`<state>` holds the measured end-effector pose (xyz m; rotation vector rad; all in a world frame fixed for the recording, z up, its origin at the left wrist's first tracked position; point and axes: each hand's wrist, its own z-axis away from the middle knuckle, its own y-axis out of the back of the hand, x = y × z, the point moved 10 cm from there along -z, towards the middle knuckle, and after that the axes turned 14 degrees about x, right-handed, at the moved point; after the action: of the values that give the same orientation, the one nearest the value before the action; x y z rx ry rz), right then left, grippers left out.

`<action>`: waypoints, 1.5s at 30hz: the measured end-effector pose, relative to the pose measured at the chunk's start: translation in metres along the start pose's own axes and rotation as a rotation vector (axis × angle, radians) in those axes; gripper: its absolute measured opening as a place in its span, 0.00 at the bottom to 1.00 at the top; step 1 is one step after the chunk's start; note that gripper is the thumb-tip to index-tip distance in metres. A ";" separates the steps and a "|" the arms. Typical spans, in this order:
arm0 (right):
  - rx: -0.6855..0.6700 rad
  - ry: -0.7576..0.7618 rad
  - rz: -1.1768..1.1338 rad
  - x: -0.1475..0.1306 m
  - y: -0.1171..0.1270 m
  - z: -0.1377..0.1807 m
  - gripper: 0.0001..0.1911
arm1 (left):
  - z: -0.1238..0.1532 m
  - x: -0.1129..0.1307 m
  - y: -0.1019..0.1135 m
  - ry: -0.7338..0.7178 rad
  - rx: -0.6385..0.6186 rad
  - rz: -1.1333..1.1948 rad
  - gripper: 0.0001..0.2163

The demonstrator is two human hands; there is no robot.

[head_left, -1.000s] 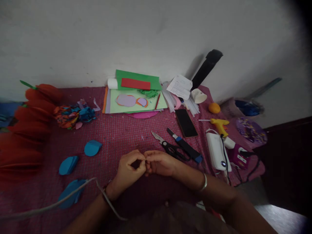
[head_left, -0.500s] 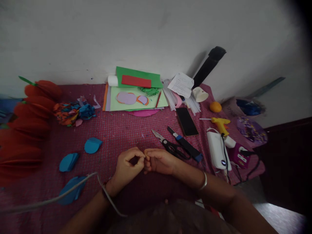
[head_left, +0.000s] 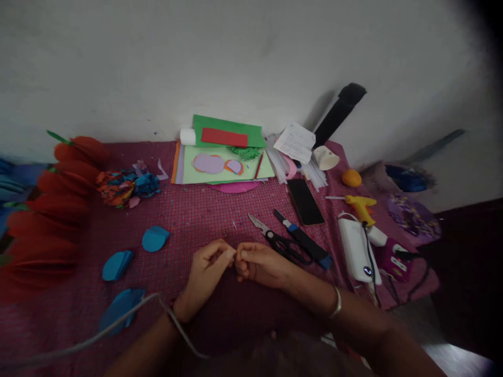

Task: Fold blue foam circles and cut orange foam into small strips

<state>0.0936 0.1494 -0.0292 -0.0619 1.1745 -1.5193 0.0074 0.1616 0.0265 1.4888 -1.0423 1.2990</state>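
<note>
I judge this to be fine fingertip work: the left hand (head_left: 210, 269) and right hand (head_left: 263, 266) both pinch narrowly, tips nearly meeting; I can't tell what, if anything, either grip holds. I'd keep motions small: kitchen scissors (head_left: 272, 236) lie just beyond the right hand. The surface (head_left: 196, 209) offers more room leftward, before the blue paper discs (head_left: 155, 239).

We see a dark phone (head_left: 305, 202) left of a yellow glue gun (head_left: 362, 209), with a round orange object (head_left: 351, 178) beyond the gun. Farther back, we find a handwritten sheet (head_left: 295, 142) beside a white cup (head_left: 327, 158) and a tilted black object (head_left: 340, 115).
</note>
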 end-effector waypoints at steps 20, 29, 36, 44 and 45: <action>0.014 0.059 0.038 0.008 0.011 -0.006 0.08 | 0.008 -0.003 -0.007 -0.236 0.023 -0.282 0.15; -0.019 0.110 0.055 0.007 0.008 -0.005 0.17 | 0.014 -0.006 -0.005 -0.163 -0.019 -0.234 0.12; -0.010 0.090 0.085 0.009 0.009 -0.001 0.13 | 0.017 -0.002 -0.012 -0.169 -0.087 -0.154 0.06; 0.023 0.072 0.109 0.007 0.009 0.000 0.07 | 0.015 -0.002 -0.008 -0.246 -0.019 -0.266 0.08; 0.029 0.076 0.118 0.007 0.010 0.000 0.08 | 0.017 0.001 -0.009 -0.269 -0.030 -0.287 0.08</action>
<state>0.0983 0.1456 -0.0396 0.0833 1.1951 -1.4449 0.0204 0.1479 0.0256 1.7514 -0.9665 0.8961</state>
